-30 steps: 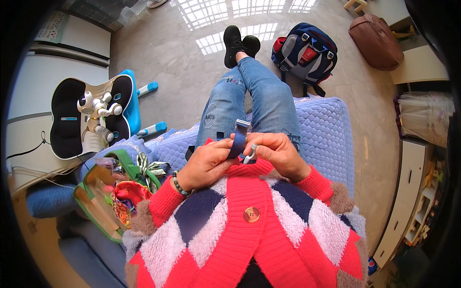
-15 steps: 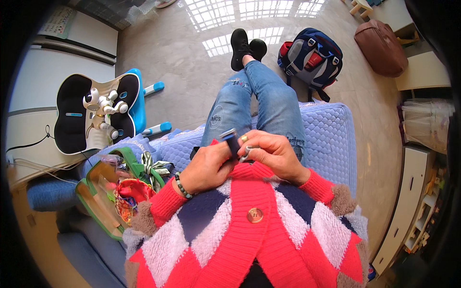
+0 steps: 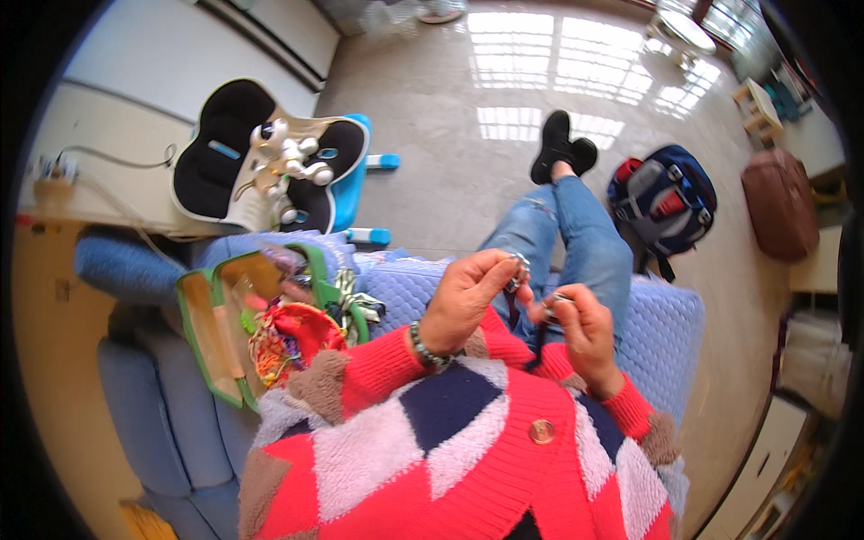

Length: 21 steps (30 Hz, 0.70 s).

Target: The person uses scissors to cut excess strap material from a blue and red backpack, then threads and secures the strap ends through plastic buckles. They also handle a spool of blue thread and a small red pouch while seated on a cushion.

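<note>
My left hand (image 3: 457, 301), with a beaded bracelet at the wrist, is closed in a pinch on a shiny metal fitting (image 3: 519, 270). A dark strap (image 3: 540, 349) hangs below the hands, in front of the red cardigan. My right hand (image 3: 585, 331) pinches another small silvery end (image 3: 560, 301) by the strap, a short way apart from the left. Whether both metal pieces belong to one strap I cannot make out. Both hands are over my lap, above the jeans (image 3: 598, 243).
At left, an open green case (image 3: 216, 337) holds a red pouch and colourful cords. Beyond it, a black-and-white seat (image 3: 220, 166) carries a white toy robot (image 3: 283, 157). A blue backpack (image 3: 666, 198) and a brown bag (image 3: 779, 202) are at right. Quilted blue padding (image 3: 666, 333) lies beneath me.
My hands have drawn apart, the right one moving rightward, and the left now pinches the metal fitting. The whole view has swung left, so surroundings appear farther right and lower.
</note>
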Each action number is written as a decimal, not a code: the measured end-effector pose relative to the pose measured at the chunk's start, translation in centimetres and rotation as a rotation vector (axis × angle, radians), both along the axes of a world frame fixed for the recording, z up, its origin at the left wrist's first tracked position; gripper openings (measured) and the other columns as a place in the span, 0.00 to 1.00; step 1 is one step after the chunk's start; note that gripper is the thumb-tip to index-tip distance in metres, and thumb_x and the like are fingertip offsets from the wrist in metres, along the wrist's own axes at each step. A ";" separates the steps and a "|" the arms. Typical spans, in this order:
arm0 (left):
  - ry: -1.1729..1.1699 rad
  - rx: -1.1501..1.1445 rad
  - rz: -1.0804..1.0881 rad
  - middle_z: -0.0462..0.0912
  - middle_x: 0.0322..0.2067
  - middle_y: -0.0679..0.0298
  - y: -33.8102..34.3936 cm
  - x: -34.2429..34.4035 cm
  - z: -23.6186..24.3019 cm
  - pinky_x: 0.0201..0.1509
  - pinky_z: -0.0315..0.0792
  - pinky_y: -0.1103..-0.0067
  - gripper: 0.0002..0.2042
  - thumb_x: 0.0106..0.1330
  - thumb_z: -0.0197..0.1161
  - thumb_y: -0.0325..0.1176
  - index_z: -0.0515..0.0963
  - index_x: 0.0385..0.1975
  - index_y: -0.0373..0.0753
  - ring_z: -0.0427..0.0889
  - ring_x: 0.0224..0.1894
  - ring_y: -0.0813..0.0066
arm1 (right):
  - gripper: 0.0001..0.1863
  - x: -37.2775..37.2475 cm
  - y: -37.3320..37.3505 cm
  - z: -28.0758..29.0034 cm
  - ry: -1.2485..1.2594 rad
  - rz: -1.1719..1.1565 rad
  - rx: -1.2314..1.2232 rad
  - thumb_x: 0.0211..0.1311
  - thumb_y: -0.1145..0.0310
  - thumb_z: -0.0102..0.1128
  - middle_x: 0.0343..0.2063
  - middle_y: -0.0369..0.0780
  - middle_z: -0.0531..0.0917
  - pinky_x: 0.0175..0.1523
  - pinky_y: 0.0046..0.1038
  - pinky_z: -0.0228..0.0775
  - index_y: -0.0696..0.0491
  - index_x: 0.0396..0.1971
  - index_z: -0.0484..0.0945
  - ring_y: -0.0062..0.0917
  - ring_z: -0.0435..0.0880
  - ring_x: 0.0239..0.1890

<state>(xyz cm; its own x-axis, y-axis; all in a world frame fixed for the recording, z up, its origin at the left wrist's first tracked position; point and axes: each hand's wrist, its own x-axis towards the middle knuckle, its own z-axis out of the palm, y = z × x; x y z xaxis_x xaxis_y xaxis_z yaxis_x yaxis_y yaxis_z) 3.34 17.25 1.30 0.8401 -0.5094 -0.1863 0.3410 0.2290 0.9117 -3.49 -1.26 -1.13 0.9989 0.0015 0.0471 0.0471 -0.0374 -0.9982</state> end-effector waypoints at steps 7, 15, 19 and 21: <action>0.178 0.115 -0.157 0.74 0.28 0.70 1.6 -0.3 -0.7 0.29 0.65 0.90 0.11 0.75 0.48 0.37 0.72 0.47 0.37 0.69 0.25 0.89 | 0.11 0.1 -1.3 0.2 0.258 0.144 0.121 0.70 0.71 0.47 0.24 0.35 0.80 0.27 0.18 0.68 0.59 0.48 0.69 0.16 0.78 0.23; 0.285 0.134 -0.365 0.75 0.24 0.70 2.3 -0.2 -0.1 0.24 0.59 0.91 0.09 0.71 0.55 0.36 0.73 0.42 0.36 0.66 0.22 0.90 | 0.07 -0.6 -3.1 1.3 0.443 0.285 0.371 0.67 0.70 0.55 0.26 0.36 0.83 0.28 0.13 0.68 0.58 0.36 0.77 0.13 0.80 0.27; 0.330 0.110 -0.366 0.64 0.20 0.77 2.1 -0.6 -0.1 0.21 0.53 0.90 0.11 0.73 0.51 0.38 0.74 0.40 0.36 0.57 0.18 0.92 | 0.07 -1.2 -2.6 1.4 0.441 0.220 0.421 0.68 0.69 0.55 0.22 0.33 0.78 0.27 0.15 0.66 0.57 0.33 0.77 0.13 0.75 0.22; 0.285 0.109 -0.415 0.64 0.20 0.78 1.9 -0.9 -0.2 0.22 0.53 0.90 0.11 0.73 0.51 0.38 0.74 0.40 0.37 0.58 0.19 0.92 | 0.08 -1.4 -2.2 1.4 0.414 0.191 0.303 0.68 0.68 0.54 0.20 0.33 0.76 0.26 0.18 0.65 0.57 0.32 0.76 0.14 0.73 0.20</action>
<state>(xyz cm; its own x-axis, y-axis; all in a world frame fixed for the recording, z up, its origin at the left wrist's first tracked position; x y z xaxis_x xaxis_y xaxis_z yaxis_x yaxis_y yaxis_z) 2.42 19.14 1.09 0.4795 -0.7538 -0.4493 0.6217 -0.0696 0.7802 -4.94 -3.50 0.29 0.9171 0.2327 -0.3237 -0.3746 0.2252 -0.8994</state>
